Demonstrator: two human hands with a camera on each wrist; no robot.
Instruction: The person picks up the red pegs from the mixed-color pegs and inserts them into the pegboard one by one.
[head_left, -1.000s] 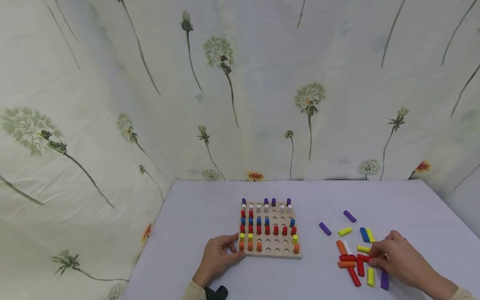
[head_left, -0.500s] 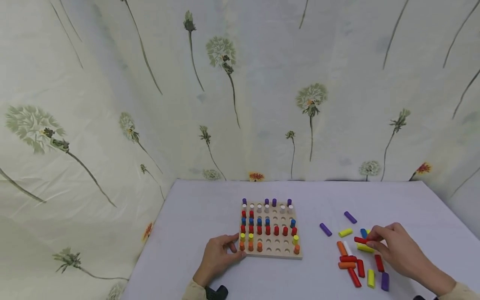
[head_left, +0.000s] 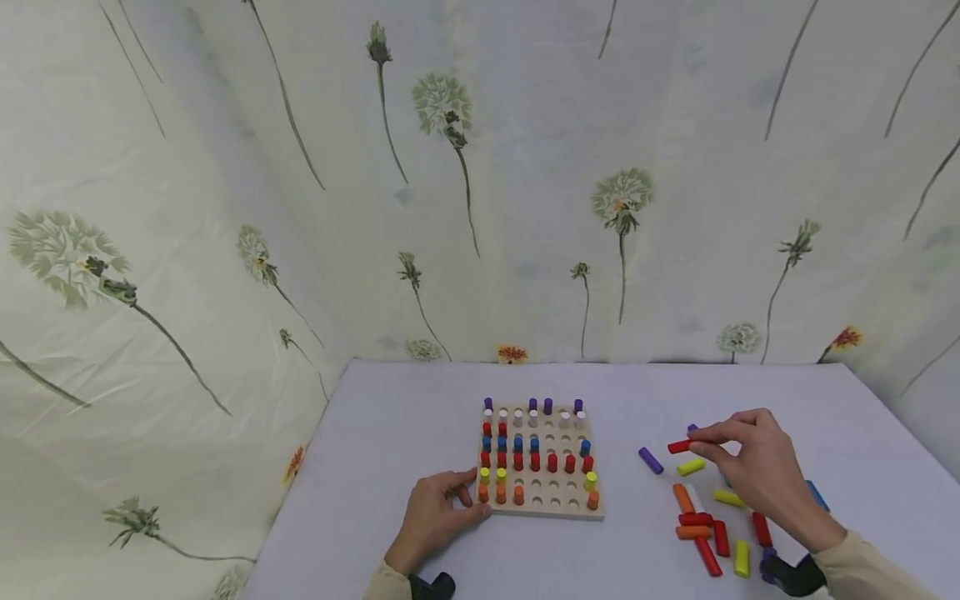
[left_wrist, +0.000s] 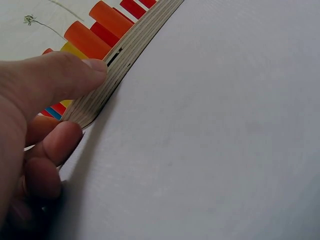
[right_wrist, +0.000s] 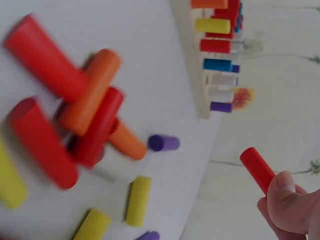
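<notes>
The right hand (head_left: 750,462) is pinching a red peg (head_left: 679,447) in a tight grip above the worktop (head_left: 390,433). The left hand (head_left: 435,517) is holding the pegboard (head_left: 551,505) corner, thumb and fingers curling round its edge.

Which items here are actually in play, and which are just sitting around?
In play:
- red peg, pinched in the right hand
- wooden pegboard, gripped at its near corner by the left hand

Lying about:
- loose pegs on the table
- flower-print backdrop
</notes>
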